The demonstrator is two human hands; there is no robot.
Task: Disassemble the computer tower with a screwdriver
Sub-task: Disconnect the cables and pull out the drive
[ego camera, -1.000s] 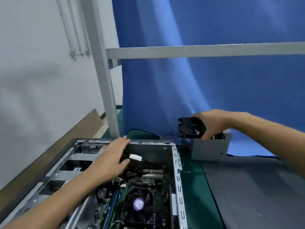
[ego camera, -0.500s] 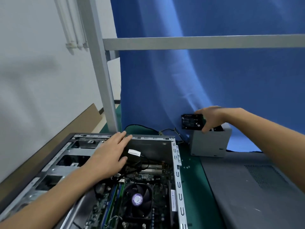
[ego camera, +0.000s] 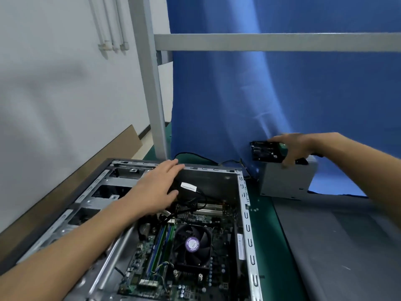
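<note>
Here the computer tower (ego camera: 247,224) lies open on its side on the green mat (ego camera: 269,246) before you, CPU fan (ego camera: 192,244) and motherboard (ego camera: 141,263) exposed. Your left hand (ego camera: 156,187) lies flat, fingers straight, reaching to the case's far rim. Your right hand (ego camera: 293,148) grips a black hard drive (ego camera: 263,152) together with what looks like the green-capped screwdriver (ego camera: 282,146), just above the grey power supply (ego camera: 286,183) standing right of the tower, against the blue cloth (ego camera: 282,94).

Grey tower (ego camera: 247,227) lies on its side on the mat (ego camera: 265,235), open, board (ego camera: 143,257) and fan (ego camera: 192,244) bared; green-handled screwdriver (ego camera: 282,146) gripped in right hand (ego camera: 298,146) beyond it
</note>
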